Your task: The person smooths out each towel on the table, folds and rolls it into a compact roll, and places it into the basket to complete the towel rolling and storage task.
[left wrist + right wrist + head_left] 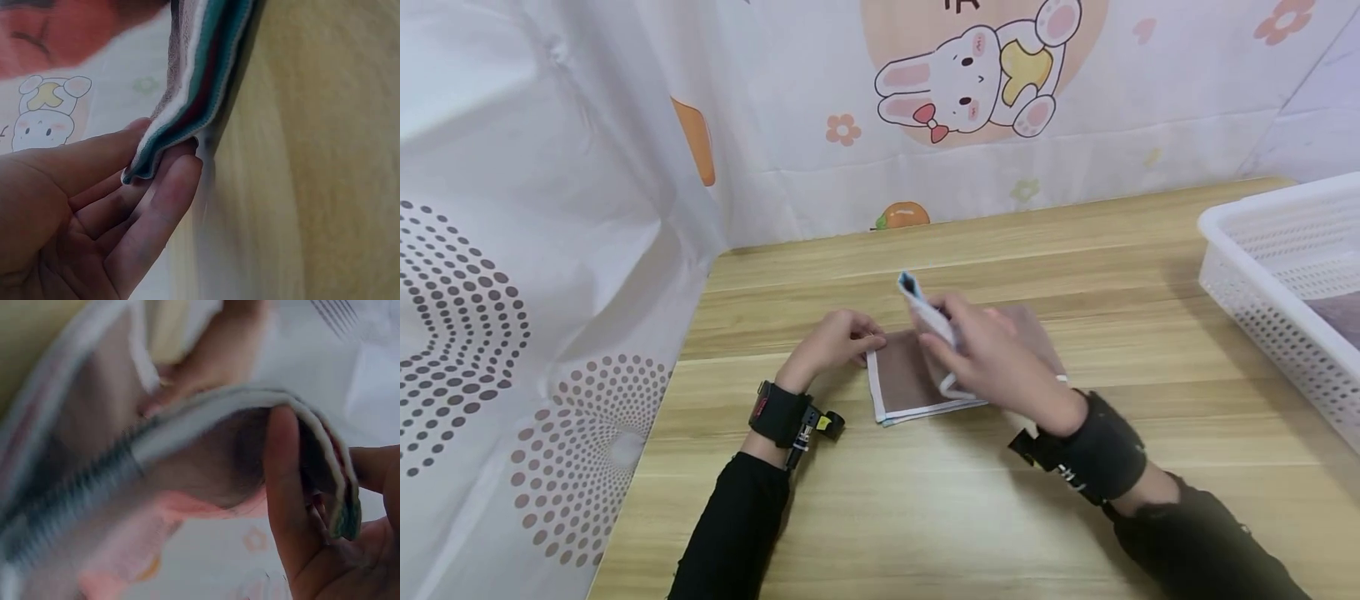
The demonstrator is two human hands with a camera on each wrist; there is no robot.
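Note:
A brown towel with pale edging lies folded in layers on the table, its right part lifted up and bent over. At its left edge my left hand pinches a corner. In the left wrist view, the thumb is above and the fingers below the stacked teal and white edges. My right hand grips the raised end of the towel, above the part lying flat. In the right wrist view, this bent towel end runs between thumb and fingers, partly blurred.
The wooden table carries a white perforated basket at the right, with a greyish-brown cloth inside. A white printed curtain hangs behind the table and down its left side.

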